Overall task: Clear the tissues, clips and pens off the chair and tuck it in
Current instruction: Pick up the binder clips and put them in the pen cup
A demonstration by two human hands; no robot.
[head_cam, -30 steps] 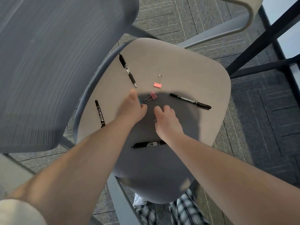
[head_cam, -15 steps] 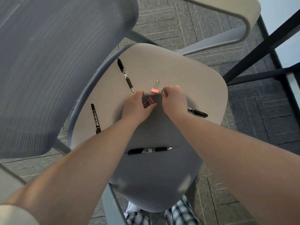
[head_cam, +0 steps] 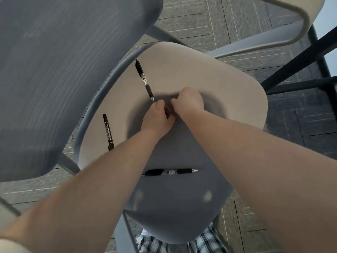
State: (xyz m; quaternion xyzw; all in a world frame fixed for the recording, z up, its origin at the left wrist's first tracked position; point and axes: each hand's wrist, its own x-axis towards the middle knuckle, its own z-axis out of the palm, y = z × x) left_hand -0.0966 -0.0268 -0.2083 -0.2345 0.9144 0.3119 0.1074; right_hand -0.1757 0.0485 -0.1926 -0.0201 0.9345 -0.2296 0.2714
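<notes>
Head view: since half a second ago I see both hands drawn together at the middle of the chair seat [head_cam: 228, 84]; the two pink clips that lay open on the seat then are now covered, and only a dark sliver with a hint of red shows between the hands. My left hand [head_cam: 156, 118] is curled with its fingertips touching the seat, and my right hand [head_cam: 189, 103] is closed just beside it with a bit of metal wire showing at its top edge; I cannot tell exactly what either hand holds. The marker that lay right of the hands earlier is hidden now. Three pens remain in sight. The upper pen [head_cam: 144, 80] runs from upper left down to lower right, tip toward the left hand and almost touching it. The left marker [head_cam: 108, 131] lies near the seat's left edge, nearly vertical in the frame, its lower end under my left forearm. The lower pen [head_cam: 170, 172] lies horizontal between my forearms, clear tip pointing right. The grey backrest [head_cam: 63, 70] fills the upper left.
</notes>
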